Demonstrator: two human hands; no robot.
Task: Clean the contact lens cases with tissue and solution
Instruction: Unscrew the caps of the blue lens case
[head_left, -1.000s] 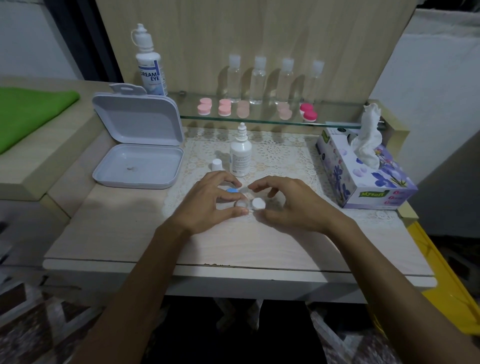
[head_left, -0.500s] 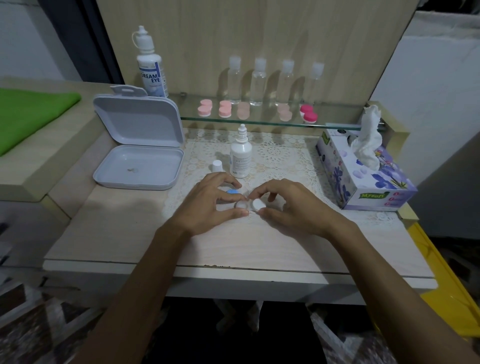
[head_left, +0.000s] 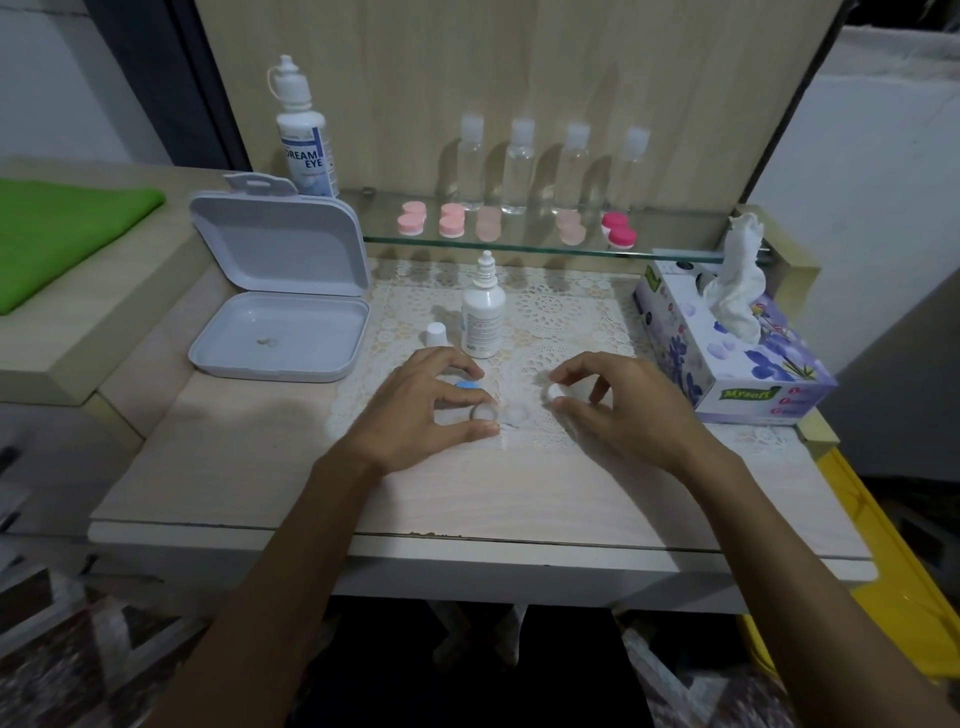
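A clear two-well contact lens case (head_left: 503, 413) lies on the lace mat. My left hand (head_left: 423, 408) pinches its left well between thumb and forefinger. A blue cap (head_left: 466, 386) lies just behind that hand's fingers. My right hand (head_left: 615, 408) holds a white cap (head_left: 551, 393) in its fingertips, lifted off and to the right of the case's right well. A small white solution bottle (head_left: 483, 314) stands uncapped behind the hands, its white cap (head_left: 436, 334) beside it. A tissue box (head_left: 727, 348) with a tissue sticking up stands at the right.
An open grey plastic box (head_left: 280, 306) lies at the left. A glass shelf (head_left: 519, 244) at the back carries several pink lens cases, clear bottles and a large solution bottle (head_left: 304, 135). A green cloth (head_left: 57, 228) lies far left. The table's front edge is near.
My right hand has taken the white cap off the case's right well and moved it right. My left hand has stayed on the case.
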